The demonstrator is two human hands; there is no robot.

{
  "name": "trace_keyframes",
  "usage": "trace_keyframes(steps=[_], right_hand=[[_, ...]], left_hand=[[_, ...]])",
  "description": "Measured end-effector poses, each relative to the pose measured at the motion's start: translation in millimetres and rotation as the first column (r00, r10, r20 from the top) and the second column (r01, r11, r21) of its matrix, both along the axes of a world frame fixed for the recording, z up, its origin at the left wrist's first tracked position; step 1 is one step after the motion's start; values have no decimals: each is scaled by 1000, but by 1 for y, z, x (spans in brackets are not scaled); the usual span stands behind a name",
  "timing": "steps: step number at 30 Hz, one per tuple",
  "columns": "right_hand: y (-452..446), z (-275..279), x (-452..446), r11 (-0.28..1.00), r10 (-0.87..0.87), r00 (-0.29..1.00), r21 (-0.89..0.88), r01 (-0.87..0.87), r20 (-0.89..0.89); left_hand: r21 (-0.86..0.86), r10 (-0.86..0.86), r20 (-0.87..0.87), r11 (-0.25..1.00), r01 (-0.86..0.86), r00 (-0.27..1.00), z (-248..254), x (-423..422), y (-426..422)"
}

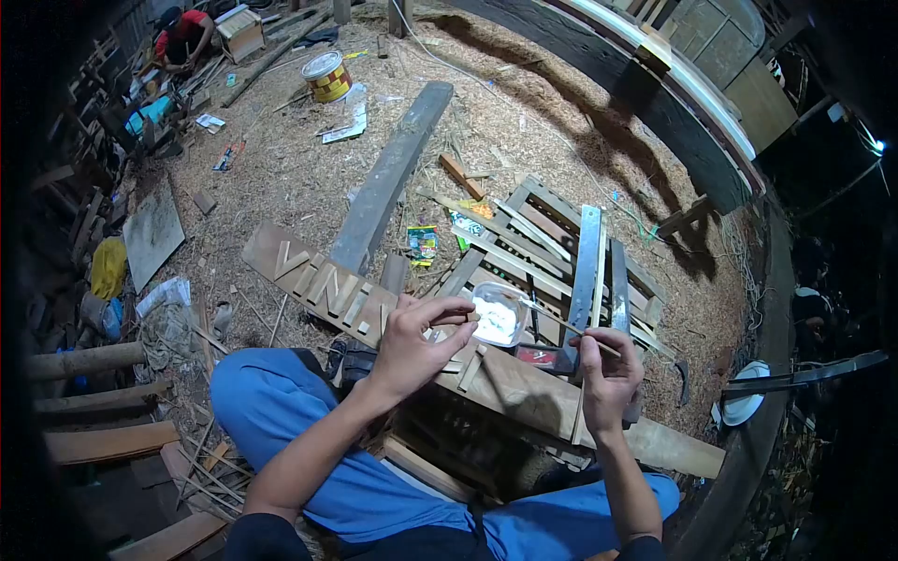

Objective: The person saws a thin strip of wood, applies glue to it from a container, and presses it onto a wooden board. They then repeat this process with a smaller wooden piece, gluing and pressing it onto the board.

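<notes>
My left hand [416, 341] is closed in a pinch on a small wooden piece [474, 319], mostly hidden by the fingertips. My right hand [610, 374] grips a thin stick [559, 321] with white stuff on its far tip, pointing left over a clear plastic tub [506, 289]. White paste [494, 321] lies in the tub. Below both hands, a long wooden board [533, 396] runs across in front of my knees. Short wooden strips [329, 288] lie along its left part, and a few more strips [472, 368] lie near its middle.
Beyond the board are a slatted wooden frame [538, 245], a flat grey metal bar [586, 257] and a thick beam [398, 168]. A yellow-red can [327, 79] stands farther off on ground covered in shavings. A person in red [184, 39] crouches at the far left.
</notes>
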State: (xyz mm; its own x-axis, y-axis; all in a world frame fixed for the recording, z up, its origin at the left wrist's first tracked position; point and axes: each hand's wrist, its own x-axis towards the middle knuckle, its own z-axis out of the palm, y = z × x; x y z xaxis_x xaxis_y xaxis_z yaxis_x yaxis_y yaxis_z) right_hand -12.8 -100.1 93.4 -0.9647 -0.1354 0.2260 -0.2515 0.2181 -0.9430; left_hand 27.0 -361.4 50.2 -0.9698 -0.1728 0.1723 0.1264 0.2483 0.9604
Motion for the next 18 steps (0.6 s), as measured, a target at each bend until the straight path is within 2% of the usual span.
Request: trace_keyframes(steps=[1,3,5,7,9,13,15,16,18], right_hand=[[7,-1,-1,1000,5,1000,20,-4,-23],[19,-6,1,999,3,999,33,-1,-51],[30,-18,4,998,9,978,-65,-23,-209],[41,-30,13,988,-10,972,-154,-27,-234],[55,-36,15,995,23,941,-80,-53,-339],[68,-31,30,998,-24,949,-56,7,-314],[68,-30,27,999,10,906,-31,-26,-423],[67,-23,27,1000,25,886,13,-21,-464],[68,-20,29,1000,14,880,2,-14,-475]], left_hand=[[-6,-3,-4,1000,3,1000,1,0,3],[101,-51,28,994,48,998,4,0,10],[105,-85,36,991,81,996,7,0,17],[106,-129,52,987,123,990,8,1,24],[95,-144,-4,985,144,990,5,1,32],[123,-140,34,983,135,990,-3,1,48],[145,-133,20,981,128,991,-5,0,54],[164,-136,76,979,122,988,-2,1,57],[79,-138,12,987,137,990,-4,1,59]])
